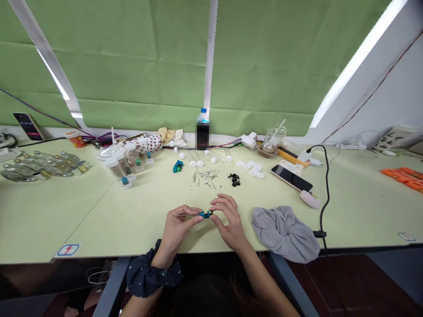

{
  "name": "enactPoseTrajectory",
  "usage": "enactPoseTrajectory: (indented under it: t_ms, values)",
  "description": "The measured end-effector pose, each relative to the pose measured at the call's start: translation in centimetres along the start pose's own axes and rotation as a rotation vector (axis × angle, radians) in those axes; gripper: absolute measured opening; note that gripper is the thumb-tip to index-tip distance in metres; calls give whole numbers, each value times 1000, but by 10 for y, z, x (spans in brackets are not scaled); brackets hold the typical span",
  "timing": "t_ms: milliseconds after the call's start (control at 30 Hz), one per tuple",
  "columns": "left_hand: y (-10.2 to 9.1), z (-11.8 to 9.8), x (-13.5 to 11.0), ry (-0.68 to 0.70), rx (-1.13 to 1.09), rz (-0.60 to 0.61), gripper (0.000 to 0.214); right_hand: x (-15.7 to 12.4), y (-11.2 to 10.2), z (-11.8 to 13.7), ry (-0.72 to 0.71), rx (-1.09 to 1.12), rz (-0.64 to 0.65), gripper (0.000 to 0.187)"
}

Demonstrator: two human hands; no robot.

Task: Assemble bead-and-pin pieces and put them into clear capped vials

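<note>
Hands: left hand [176, 231] and right hand [231, 222], both narrowed to a pinch low at centre frame, fingertips meeting on a small blue piece [205, 214]. Its long axis runs roughly left to right across the frame; neither hand is clearly nearer, one fingertip group at each end. A thin metal sliver [181, 213] shows at the left hand's fingers; too small to identify. Dark scrunchie [152, 268] on the left wrist.

Containers: clear plastic cups [114, 160], upper left of centre, some tilted, with a small blue item [124, 181] at one cup's mouth; contents otherwise unclear. Glass cup [274, 137], upper right of centre, holding a white stick [276, 132]. Water bottle [202, 127], upright, back centre.

Loose on the pale green table [99, 229], above the hands: blue-green beads [177, 166], metal pins [205, 178], black pieces [234, 179], white caps [254, 169]. Right of the hands: grey cloth [284, 233], phone [291, 177].
</note>
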State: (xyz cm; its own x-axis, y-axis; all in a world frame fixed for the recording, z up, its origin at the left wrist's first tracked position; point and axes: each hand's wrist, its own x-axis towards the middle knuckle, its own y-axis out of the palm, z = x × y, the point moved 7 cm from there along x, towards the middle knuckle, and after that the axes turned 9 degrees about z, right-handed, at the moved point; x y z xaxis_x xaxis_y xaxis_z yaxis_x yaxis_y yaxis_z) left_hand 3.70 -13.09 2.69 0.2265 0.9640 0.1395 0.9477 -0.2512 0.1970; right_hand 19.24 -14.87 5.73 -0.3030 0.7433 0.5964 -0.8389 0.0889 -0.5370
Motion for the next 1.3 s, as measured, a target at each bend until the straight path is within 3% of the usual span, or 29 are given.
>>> enactPoseTrajectory:
  t_ms: [133, 300, 467, 767, 967, 1300]
  values:
    - [-1, 1, 0, 6, -1, -3, 13, 0, 0, 0, 1, -6, -3, 13]
    - [-5, 1, -2, -9, 17, -56, 14, -1, -1, 0, 1, 0, -13, 30]
    - [-5, 0, -2, -14, 17, -62, 16, 0, 1, 3, -36, -13, 4, 17]
    - [-4, 0, -2, -18, 26, -55, 17, 0, 2, -1, -17, -21, 2, 13]
    - [-4, -1, -2, -17, 23, -69, 16, 0, -2, 3, -26, 29, -15, 25]
    - [-5, 0, 0, -26, 20, -69, 16, 1, -2, 2, -30, 55, -9, 14]
